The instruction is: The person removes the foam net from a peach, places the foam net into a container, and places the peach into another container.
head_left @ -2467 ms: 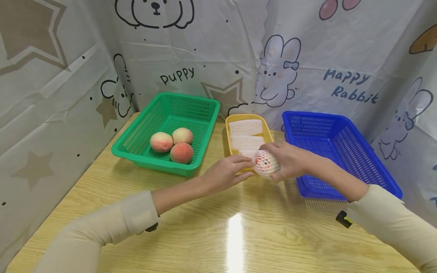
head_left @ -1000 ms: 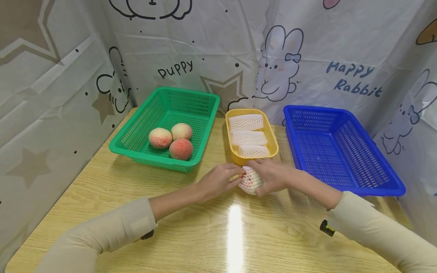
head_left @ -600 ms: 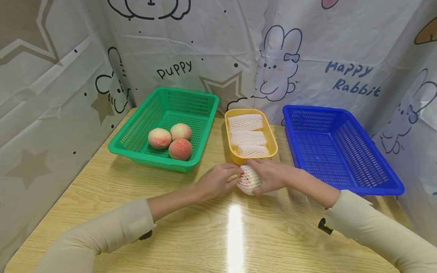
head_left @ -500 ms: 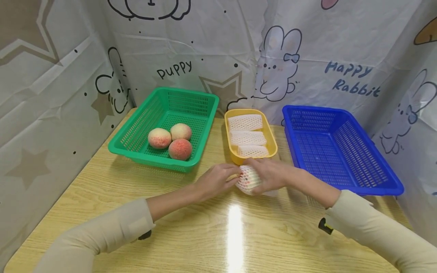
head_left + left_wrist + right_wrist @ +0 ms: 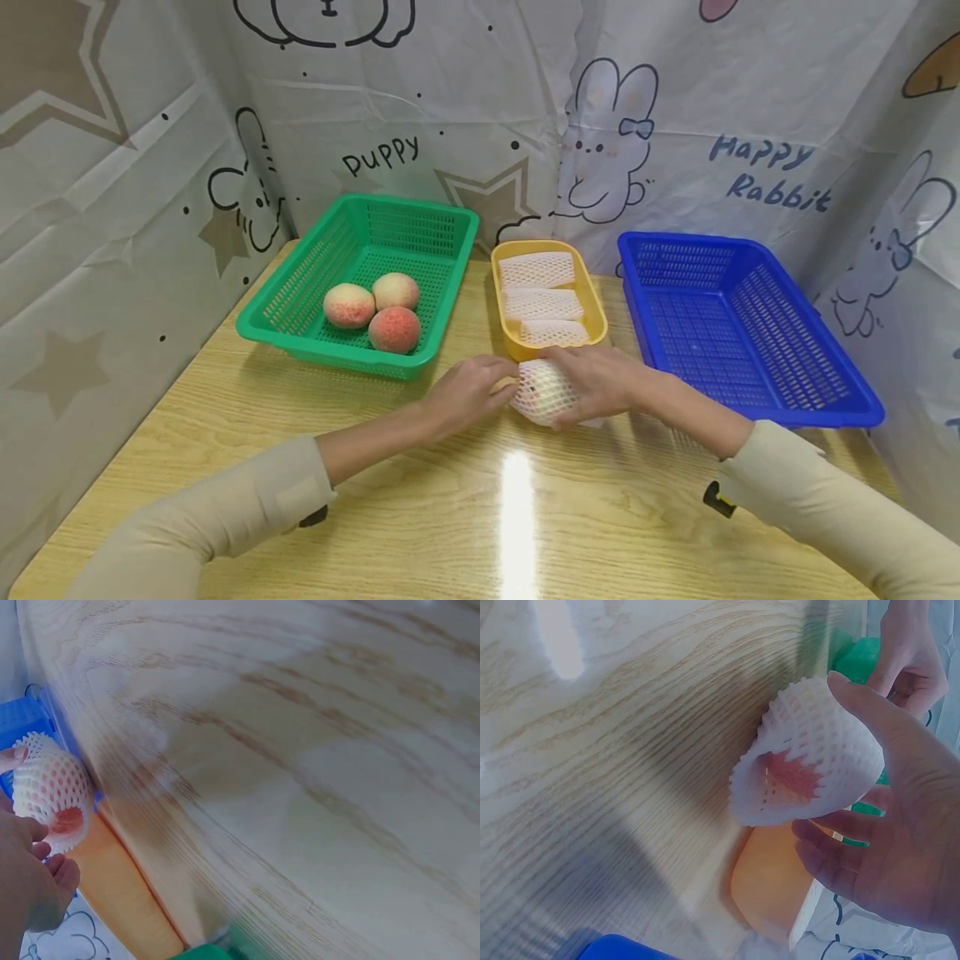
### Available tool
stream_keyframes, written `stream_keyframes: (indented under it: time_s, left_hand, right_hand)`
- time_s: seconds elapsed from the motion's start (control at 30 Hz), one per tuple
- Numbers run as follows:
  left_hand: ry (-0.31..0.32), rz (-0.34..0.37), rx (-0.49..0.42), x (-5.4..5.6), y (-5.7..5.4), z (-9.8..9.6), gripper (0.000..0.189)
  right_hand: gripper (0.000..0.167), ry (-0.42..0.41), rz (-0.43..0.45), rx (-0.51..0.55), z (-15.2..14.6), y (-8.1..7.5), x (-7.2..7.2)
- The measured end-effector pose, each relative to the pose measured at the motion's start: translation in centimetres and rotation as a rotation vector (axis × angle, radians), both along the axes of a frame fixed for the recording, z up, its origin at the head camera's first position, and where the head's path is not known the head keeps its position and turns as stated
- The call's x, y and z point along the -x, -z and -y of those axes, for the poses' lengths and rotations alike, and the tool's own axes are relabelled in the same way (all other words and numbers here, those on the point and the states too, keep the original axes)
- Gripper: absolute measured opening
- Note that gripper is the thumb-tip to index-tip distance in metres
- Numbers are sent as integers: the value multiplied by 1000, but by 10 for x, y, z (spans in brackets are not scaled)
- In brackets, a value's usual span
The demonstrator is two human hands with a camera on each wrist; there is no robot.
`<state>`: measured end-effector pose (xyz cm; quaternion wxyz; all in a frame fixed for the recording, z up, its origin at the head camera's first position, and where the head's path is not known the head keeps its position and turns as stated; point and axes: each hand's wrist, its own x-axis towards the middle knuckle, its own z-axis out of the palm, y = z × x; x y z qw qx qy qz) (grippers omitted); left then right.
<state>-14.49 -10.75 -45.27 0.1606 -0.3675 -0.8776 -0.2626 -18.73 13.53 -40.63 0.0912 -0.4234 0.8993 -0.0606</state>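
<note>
A peach [image 5: 795, 776] sits inside a white foam net sleeve [image 5: 545, 393], just in front of the yellow tray. My right hand [image 5: 603, 382] holds the sleeved peach from the right, thumb on the near side and fingers on the far side. The right wrist view shows the sleeve's open end with red peach skin inside. At the sleeve's left end, my left hand [image 5: 468, 392] pinches the net's edge between thumb and fingers. In the left wrist view a round opening in the net [image 5: 66, 820] shows the peach beside the left fingertips.
A green basket [image 5: 258, 325] at the left holds three bare peaches [image 5: 395, 330]. Behind the hands, the yellow tray [image 5: 596, 308] contains several flattened foam nets [image 5: 542, 304]. A blue basket [image 5: 825, 408] stands at the right. Printed cloth [image 5: 480, 100] hangs behind the wooden table [image 5: 420, 517].
Both hands have brought the sleeved peach from over the tray's front edge down and left towards me. The left hand has since shifted slightly left, and the net reaches further over the peach's left end.
</note>
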Motion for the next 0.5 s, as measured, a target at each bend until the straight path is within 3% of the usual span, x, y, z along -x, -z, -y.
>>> stream_keyframes:
  time_s: [0.5]
  left_hand:
    - [-103,26,-33,-1,-2,3,14]
  right_hand:
    - [97,25,19,16,-5,1,-2]
